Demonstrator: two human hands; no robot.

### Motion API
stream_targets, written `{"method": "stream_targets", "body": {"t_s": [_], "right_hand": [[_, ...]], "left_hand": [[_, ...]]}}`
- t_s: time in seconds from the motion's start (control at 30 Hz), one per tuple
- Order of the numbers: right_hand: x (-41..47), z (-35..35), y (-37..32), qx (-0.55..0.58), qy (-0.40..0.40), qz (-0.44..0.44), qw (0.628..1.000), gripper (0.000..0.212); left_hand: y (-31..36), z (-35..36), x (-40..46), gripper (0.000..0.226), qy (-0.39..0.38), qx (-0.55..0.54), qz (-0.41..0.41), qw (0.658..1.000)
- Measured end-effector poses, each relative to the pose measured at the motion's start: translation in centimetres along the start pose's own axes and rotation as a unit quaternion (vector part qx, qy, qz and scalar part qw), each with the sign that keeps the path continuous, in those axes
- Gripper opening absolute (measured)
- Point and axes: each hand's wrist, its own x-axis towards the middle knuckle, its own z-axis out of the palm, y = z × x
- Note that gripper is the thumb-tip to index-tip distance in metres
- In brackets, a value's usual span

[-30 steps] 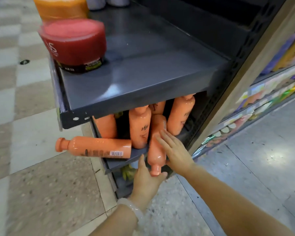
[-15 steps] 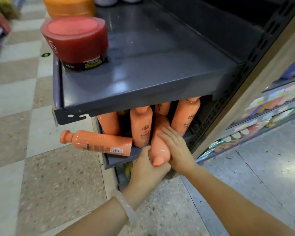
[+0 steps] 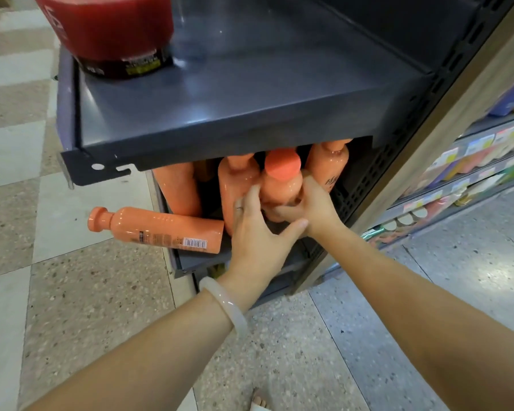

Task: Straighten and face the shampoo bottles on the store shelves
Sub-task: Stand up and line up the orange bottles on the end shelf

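Observation:
Several peach-orange shampoo bottles stand on the lower dark shelf (image 3: 190, 264). One bottle (image 3: 282, 182) now stands almost upright with its cap toward me, held between both hands. My right hand (image 3: 310, 204) grips its right side. My left hand (image 3: 257, 232) wraps its lower left side, thumb stretched under it. Another bottle (image 3: 158, 228) lies on its side at the shelf's left front, cap sticking out over the floor, barcode up. Upright bottles (image 3: 328, 170) stand behind and beside, partly hidden by the upper shelf.
The dark upper shelf (image 3: 250, 93) overhangs the bottles and carries a red tub (image 3: 113, 28) at its left front corner. A perforated side panel (image 3: 374, 185) closes the shelf on the right. More stocked shelves (image 3: 463, 173) run at the far right. Tiled floor below.
The bottle that lay with its cap pointing at me has been tipped up to nearly upright by both hands. The view moved closer to the shelf.

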Motion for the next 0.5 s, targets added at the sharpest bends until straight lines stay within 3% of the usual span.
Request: {"method": "stream_targets", "body": {"t_s": [0.27,0.5], "right_hand": [[0.3,0.0,0.0,-0.076,0.059,-0.028,0.995,0.079],[0.1,0.5,-0.1,-0.065,0.107,0.006,0.992,0.066]], "left_hand": [[-5.5,2.5,-0.5,0.087,-0.018,-0.023,-0.02,0.999],[-7.9,5.5,0.0,0.079,0.0,-0.043,-0.042,0.998]]}}
